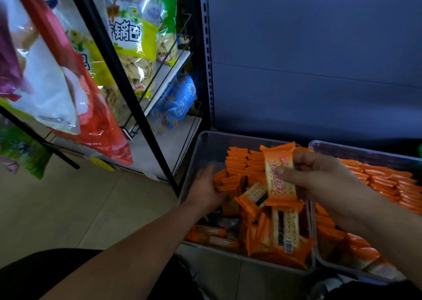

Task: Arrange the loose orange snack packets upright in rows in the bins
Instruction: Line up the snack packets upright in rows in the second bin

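Note:
Two clear plastic bins stand on the floor. The left bin (206, 144) holds upright orange packets (237, 162) in rows at its far end and a loose pile of orange packets (280, 235) at its near end. My right hand (319, 181) pinches one orange cracker packet (279, 174) above this bin, face towards me. My left hand (205, 185) reaches into the bin's left side, its fingers against the upright packets there. The right bin (356, 150) holds long rows of upright orange packets (388, 181).
A black wire rack (137, 108) with hanging snack bags stands to the left, close to the left bin. A blue packet (175, 103) lies on its lower shelf. A dark shelf back panel (308, 71) rises behind the bins. Beige floor lies at lower left.

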A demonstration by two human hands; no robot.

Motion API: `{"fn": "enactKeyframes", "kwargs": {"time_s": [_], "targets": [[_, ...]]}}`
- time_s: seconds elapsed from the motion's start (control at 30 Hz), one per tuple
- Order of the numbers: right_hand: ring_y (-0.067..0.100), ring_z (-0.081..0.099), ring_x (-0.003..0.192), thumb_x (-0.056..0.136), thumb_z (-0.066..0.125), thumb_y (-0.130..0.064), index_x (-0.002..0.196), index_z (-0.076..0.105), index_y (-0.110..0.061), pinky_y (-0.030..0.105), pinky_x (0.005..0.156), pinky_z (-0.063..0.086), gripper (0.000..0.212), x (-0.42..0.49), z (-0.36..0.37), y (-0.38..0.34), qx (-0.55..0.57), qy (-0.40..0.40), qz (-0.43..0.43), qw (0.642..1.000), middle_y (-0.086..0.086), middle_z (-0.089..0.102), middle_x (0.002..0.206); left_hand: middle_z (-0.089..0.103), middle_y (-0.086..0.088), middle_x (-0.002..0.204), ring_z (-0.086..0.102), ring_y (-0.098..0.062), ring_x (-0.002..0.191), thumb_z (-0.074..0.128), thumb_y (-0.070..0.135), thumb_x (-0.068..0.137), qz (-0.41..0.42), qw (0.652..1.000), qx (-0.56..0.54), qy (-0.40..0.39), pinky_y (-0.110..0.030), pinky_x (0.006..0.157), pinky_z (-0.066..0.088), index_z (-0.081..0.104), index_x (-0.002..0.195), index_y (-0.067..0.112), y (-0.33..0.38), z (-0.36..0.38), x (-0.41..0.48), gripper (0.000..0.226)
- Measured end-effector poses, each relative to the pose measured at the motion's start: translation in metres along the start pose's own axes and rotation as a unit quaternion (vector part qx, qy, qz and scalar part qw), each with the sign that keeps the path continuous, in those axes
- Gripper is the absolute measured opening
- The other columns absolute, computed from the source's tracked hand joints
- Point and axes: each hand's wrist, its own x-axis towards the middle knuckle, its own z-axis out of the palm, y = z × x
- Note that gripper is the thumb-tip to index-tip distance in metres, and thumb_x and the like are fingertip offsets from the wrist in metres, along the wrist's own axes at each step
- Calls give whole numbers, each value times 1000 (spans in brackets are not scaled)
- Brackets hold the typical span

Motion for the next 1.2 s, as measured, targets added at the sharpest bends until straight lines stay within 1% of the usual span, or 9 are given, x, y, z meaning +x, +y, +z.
{"fn": "enactKeyframes", "kwargs": {"time_s": [0.1,0.23,0.33,0.47,0.7,0.87,1.0,1.07,1.2], "targets": [[24,78,96,90,77,-14,107,77,-15,49,95,58,17,-1,1,-1,8,-5,-2,1000,7,81,103,64,5,95,66,-15,91,80,51,56,-3,999,-21,-24,-35,77,54,55,98,30,-2,-2,-7,52],[22,79,94,91,76,-16,109,76,-16,46,94,58,18,-3,2,-3,-2,-13,-2,1000,4,81,101,70,7,95,69,-12,90,83,43,60,2,998,-34,-55,-40,83,58,54,102,31,-1,1,-10,53],[22,79,94,90,75,-16,108,75,-15,48,95,58,18,-4,2,-2,-2,-13,1,1000,5,81,100,70,8,92,69,-9,87,90,35,66,13,998,-19,-57,-40,81,58,57,95,32,-1,-1,-11,44],[23,79,94,90,76,-15,109,75,-15,50,96,57,20,-2,3,-2,1,-14,3,1000,5,81,101,71,8,96,70,-14,93,86,33,76,42,995,41,-85,-33,77,56,64,105,28,1,-3,-16,37],[24,79,93,90,76,-12,109,76,-14,43,86,59,20,-3,5,-3,8,-11,-7,1000,5,81,99,73,7,118,69,-14,109,89,43,71,47,997,1,-65,-37,91,57,57,128,35,11,-3,-9,66],[23,79,93,90,76,-13,108,76,-14,47,94,59,18,-5,1,-3,-3,-11,-7,1000,6,81,100,68,11,127,68,-7,114,93,45,62,40,993,-65,-87,-43,96,59,49,132,46,4,7,-13,82],[24,78,97,88,78,-16,110,76,-17,54,100,57,22,-2,1,-2,-4,2,-6,1000,6,80,103,66,9,133,69,-8,117,96,24,64,50,982,-141,-111,-38,97,59,44,148,37,5,8,-13,99],[26,78,98,87,79,-17,109,77,-17,56,101,56,22,-1,1,-1,-7,2,-11,1000,7,80,103,70,7,124,70,-11,112,90,17,66,35,987,-124,-96,-39,95,60,50,140,31,5,6,-13,85],[27,78,98,87,79,-17,107,77,-16,56,99,57,21,-1,0,2,-5,4,-13,1000,7,80,103,77,5,106,72,-16,102,79,27,66,4,994,40,-102,-37,84,60,70,112,30,3,-1,-14,47]]}}
